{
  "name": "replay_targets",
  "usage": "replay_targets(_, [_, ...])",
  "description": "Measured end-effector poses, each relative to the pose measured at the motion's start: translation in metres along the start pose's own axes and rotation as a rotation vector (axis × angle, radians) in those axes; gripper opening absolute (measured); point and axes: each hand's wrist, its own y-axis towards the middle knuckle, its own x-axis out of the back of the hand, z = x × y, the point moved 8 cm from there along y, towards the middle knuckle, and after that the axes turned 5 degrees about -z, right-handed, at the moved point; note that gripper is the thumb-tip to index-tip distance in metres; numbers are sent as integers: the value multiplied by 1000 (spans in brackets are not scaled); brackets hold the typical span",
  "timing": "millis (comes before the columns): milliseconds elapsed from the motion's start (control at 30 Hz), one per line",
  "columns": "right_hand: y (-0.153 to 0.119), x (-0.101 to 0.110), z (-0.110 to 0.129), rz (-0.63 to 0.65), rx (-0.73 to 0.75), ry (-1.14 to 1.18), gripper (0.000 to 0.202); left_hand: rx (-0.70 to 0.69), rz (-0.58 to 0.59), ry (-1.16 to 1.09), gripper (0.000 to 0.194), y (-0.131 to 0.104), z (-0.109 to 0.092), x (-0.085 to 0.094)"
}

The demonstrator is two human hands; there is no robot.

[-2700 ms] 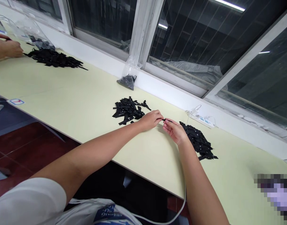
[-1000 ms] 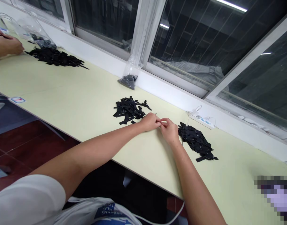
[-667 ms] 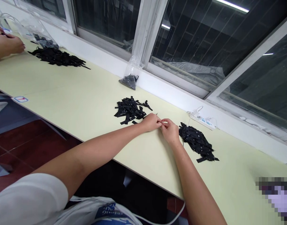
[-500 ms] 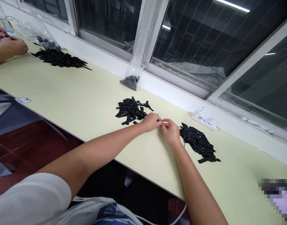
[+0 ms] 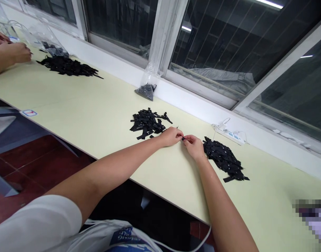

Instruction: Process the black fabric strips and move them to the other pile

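Fingertip to fingertip over the table, my left hand (image 5: 172,136) and my right hand (image 5: 195,146) pinch a small black strip (image 5: 183,138) between them. Most of the strip is hidden by the fingers; a thin dark tip pokes up behind my left hand. Beside my left hand lies a loose pile of short black strips (image 5: 147,122), with small shiny spots on some. Close to the right of my right hand is a denser pile of black strips (image 5: 224,159), also dotted with shiny spots.
Against the wall stand a clear bag of dark pieces (image 5: 146,91) and a white power strip (image 5: 230,135) with cables. Far left, another person's hands (image 5: 12,52) work near a third black pile (image 5: 68,65). A label (image 5: 29,113) is on the table's front edge.
My right hand has moved slightly right, opening a small gap between the hands where the black strip now shows. My left hand stays almost in place.
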Motion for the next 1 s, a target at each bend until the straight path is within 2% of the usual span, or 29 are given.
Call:
replay_targets(167, [-3, 2, 7, 20, 22, -81, 27, -53, 24, 56, 24, -1, -4, 1])
replay_targets(400, [-9, 6, 17, 92, 75, -202, 20, -50, 32, 84, 22, -1, -4, 2])
replay_targets(667, [-10, 8, 22, 147, 110, -251, 28, -49, 42, 57, 20, -2, -4, 3])
replay_targets(867, [-12, 2, 23, 161, 113, -254, 35, -25, 57, 49, 21, -2, -4, 3])
replay_targets(933, [-10, 6, 27, 162, 112, -275, 37, -24, 60, 48, 21, -2, -4, 3])
replay_targets(1000, [-7, 24, 33, 123, 114, -307, 40, -21, 61, 49, 22, -2, -3, 4])
